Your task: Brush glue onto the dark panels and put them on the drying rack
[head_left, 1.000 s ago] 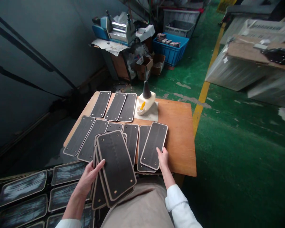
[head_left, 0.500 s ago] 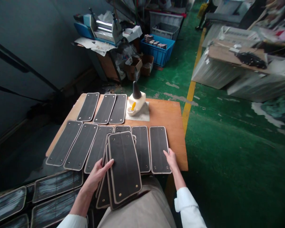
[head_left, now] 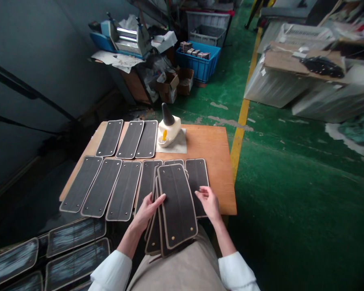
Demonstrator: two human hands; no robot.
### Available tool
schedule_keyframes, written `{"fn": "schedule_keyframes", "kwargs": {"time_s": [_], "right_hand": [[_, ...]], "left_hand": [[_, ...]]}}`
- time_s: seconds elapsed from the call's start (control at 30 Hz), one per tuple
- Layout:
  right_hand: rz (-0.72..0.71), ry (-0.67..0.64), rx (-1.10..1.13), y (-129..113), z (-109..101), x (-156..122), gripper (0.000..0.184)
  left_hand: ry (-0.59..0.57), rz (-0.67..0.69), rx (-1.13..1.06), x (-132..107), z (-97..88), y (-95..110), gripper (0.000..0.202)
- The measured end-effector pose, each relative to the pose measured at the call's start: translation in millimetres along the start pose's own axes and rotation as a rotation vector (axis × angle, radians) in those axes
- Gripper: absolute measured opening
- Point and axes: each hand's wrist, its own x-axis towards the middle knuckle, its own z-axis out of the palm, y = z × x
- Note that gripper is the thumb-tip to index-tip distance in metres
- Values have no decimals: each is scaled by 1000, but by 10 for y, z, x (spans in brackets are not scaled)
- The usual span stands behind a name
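Observation:
My left hand (head_left: 148,209) is closed on a fanned stack of black rectangular panels (head_left: 178,210), its thumb on the top one. The panels have rounded corners, pale edging, a centre seam and small metal studs at the corners. Just right of the stack is my right hand (head_left: 210,202), its bent fingers apart with nothing visible in them. It is over the rightmost panel (head_left: 196,171) on the table; whether it touches that panel I cannot tell. More such panels lie in two rows, including a front-row panel (head_left: 123,190) and a back-row panel (head_left: 110,138).
On the wooden table (head_left: 208,141) stands a cream bottle (head_left: 172,128) with a black cone top and a yellow-handled tool beside it. Glossy panels (head_left: 77,260) lie lower left. Beyond are a roller machine (head_left: 127,38), a blue crate (head_left: 200,66) and wrapped stacks (head_left: 273,87).
My left hand has carried the stack to the right, now covering part of the right-hand panels. My right hand has come off the rightmost panel's edge and moved left towards the stack.

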Motion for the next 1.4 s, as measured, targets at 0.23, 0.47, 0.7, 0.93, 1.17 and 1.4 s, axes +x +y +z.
{"fn": "schedule_keyframes", "kwargs": {"time_s": [0.23,0.47,0.7,0.93,1.17,1.4], "right_hand": [[25,80,127,-47,124,-274,40],[48,219,264,295,-718,101,40],[69,290,-14,653,-1340,538,46],[91,317,-139,829,-1199,604,46],[39,353,-149,469,-1194,560,47],[101,-129,294,-183,-719,327,42]], "left_hand": [[-49,12,0,84,464,-35,41],[-84,-29,-36,143,686,-102,46],[-5,-34,-24,250,705,-86,47],[28,-65,-79,335,859,-58,52],[49,-132,-134,377,979,-36,57],[56,-69,-144,469,1304,210,49]]}}
